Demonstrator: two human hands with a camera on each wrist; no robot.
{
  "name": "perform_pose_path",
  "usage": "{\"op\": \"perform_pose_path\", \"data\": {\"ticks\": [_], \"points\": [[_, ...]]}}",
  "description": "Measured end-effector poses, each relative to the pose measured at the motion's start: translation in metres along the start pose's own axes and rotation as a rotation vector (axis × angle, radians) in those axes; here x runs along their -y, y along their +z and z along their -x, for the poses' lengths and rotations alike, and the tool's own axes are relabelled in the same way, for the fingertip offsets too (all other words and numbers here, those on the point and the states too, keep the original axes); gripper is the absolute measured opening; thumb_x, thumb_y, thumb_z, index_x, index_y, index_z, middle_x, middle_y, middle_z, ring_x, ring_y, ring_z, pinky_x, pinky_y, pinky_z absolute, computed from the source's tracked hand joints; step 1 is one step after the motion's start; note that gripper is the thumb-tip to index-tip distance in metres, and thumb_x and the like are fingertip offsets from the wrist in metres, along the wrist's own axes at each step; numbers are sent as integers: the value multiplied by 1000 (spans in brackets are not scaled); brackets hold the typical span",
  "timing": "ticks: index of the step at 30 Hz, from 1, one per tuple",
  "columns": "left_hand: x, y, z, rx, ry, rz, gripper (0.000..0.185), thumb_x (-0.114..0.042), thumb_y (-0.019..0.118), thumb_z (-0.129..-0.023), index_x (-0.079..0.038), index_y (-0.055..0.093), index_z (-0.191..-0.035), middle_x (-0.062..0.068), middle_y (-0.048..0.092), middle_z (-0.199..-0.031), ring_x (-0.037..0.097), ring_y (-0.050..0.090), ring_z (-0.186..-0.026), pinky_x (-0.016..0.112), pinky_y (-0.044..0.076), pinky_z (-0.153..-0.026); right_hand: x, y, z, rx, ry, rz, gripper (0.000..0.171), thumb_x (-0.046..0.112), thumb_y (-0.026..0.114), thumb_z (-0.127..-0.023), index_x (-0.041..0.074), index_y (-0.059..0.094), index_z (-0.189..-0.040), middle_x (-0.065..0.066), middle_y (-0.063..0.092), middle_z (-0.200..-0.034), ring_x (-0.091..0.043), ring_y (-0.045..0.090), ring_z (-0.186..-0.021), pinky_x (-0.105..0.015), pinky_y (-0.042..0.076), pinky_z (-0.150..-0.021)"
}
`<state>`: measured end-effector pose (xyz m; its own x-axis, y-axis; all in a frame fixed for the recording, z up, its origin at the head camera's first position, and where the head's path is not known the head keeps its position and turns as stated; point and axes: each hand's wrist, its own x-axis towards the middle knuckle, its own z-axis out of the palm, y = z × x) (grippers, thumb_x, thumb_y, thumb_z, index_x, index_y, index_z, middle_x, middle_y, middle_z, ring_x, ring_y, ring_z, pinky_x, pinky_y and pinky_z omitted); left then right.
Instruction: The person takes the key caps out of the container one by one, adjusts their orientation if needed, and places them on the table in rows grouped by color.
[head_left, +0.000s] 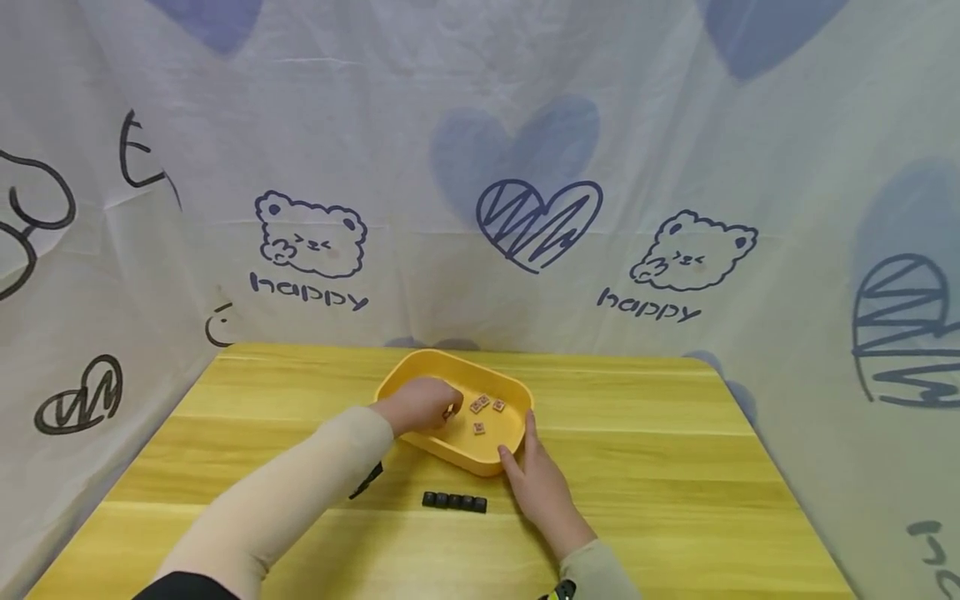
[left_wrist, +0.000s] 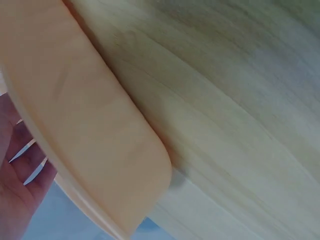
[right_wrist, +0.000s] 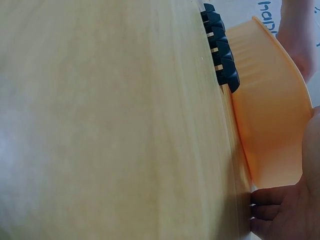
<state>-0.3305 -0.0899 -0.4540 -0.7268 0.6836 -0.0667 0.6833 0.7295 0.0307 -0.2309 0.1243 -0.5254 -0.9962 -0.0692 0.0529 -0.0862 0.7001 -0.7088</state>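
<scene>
A yellow oval tray (head_left: 420, 364) sits mid-table and holds three small brown square pieces (head_left: 480, 405). My left hand (head_left: 420, 404) reaches into the tray from the left, its curled fingers pinching another small brown piece (head_left: 448, 411). My right hand (head_left: 536, 483) lies on the table against the tray's near right corner, fingers straight along its wall and thumb at the front. In the left wrist view, the tray's outer wall (left_wrist: 100, 140) fills the left side, with part of my left hand (left_wrist: 15, 190) beyond its rim. The right wrist view shows the tray's wall (right_wrist: 270, 115) above my right hand (right_wrist: 290, 210).
A short row of black blocks (head_left: 454, 501) lies on the yellow wooden table (head_left: 675, 467) just in front of the tray, also seen as the black row (right_wrist: 220, 45). Another dark object (head_left: 367, 481) peeks from under my left forearm. A printed cloth backdrop (head_left: 525, 167) surrounds the table.
</scene>
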Motion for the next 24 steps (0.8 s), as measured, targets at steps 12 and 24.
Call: {"op": "perform_pose_path", "data": {"ticks": [12, 24], "points": [[-12, -6, 21, -192, -44, 149, 10, -12, 78, -82, -16, 71, -87, -6, 68, -85, 11, 61, -78, 30, 52, -77, 0, 0, 0, -3, -7, -4, 77, 41, 46, -103, 8, 2, -157, -22, 31, -153, -39, 38, -134, -52, 31, -108], [-44, -6, 51, -458, -225, 419, 14, -7, 81, -77, -11, 75, -90, -2, 71, -86, 12, 65, -78, 30, 54, -73, 0, 1, 0, -5, 2, 2, 77, 42, 45, -103, 10, 1, -157, -20, 30, -153, -38, 37, -135, -51, 30, -109]]}}
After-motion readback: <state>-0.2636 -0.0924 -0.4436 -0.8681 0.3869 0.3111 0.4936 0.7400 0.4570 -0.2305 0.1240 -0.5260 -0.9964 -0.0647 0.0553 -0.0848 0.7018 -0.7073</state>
